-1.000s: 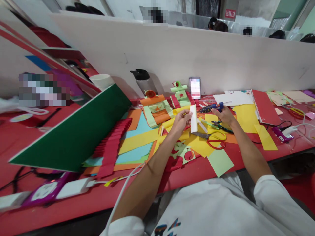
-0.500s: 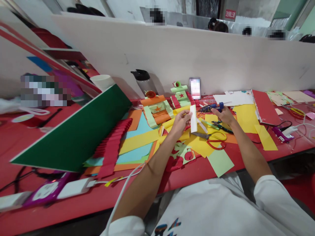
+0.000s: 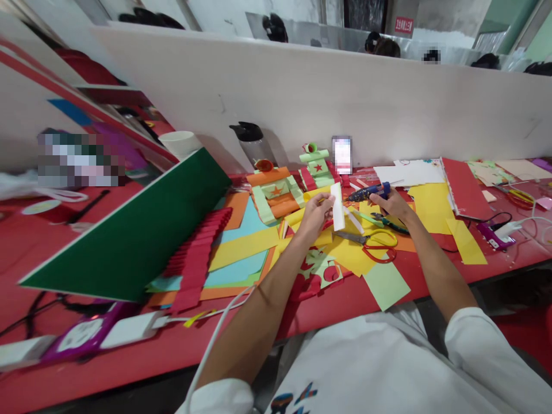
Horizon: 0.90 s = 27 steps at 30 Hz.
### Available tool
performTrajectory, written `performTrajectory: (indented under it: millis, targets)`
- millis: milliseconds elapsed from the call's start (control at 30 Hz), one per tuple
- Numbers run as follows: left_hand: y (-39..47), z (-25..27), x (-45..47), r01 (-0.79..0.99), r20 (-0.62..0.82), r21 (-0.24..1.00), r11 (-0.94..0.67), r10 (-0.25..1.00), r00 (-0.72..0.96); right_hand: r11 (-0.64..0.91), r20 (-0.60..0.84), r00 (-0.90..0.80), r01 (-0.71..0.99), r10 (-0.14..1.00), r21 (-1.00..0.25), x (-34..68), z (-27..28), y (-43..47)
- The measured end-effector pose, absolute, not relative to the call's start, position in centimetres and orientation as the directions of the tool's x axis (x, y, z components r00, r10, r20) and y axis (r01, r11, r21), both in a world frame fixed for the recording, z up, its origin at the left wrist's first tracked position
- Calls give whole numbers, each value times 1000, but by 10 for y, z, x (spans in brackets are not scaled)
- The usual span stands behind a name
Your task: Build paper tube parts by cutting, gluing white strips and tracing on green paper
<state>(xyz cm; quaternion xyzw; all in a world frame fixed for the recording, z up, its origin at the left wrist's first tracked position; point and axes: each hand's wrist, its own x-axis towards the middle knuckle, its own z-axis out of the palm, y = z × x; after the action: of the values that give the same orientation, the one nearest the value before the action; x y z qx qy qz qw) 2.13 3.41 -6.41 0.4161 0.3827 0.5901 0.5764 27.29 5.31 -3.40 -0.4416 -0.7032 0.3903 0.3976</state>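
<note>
My left hand (image 3: 318,216) pinches a narrow white paper strip (image 3: 337,207), held upright over the pile of coloured paper. In my right hand (image 3: 391,203) is a blue hot glue gun (image 3: 370,192), its nozzle pointing left and close to the strip's right edge; I cannot tell whether they touch. Below the hands lie scissors (image 3: 380,238) with yellow and red handles, and green-and-black pliers (image 3: 388,222). Behind them stand an orange-and-green paper piece with a star (image 3: 276,191) and a green-and-red one with a red star (image 3: 318,168).
A green board (image 3: 129,230) leans at the left near pleated red paper (image 3: 194,259). A bottle (image 3: 250,146) and a phone (image 3: 342,155) stand by the white partition (image 3: 302,92). A white cable (image 3: 215,345) crosses the front edge, and a purple power strip (image 3: 495,236) sits right.
The glue gun has moved slightly left and its nozzle now comes closer to the white strip. My left hand with the strip has shifted slightly left and up.
</note>
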Motion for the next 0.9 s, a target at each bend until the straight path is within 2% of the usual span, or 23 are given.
performTrajectory:
  millis: [200, 400, 733, 900]
  targets:
    - [34, -66, 22, -350, 50, 936, -42, 999, 14, 325, 254, -256, 290, 933, -900, 271, -37, 55]
    - [35, -68, 21, -330, 69, 942, -58, 997, 22, 384, 333, -197, 345, 922, -857, 268, -36, 58]
    - [39, -70, 20, -359, 58, 932, -60, 998, -16, 392, 289, -304, 370, 908, -842, 269, -30, 51]
    - [37, -67, 21, -359, 48, 932, -44, 999, 4, 366, 288, -249, 376, 925, -851, 269, -30, 53]
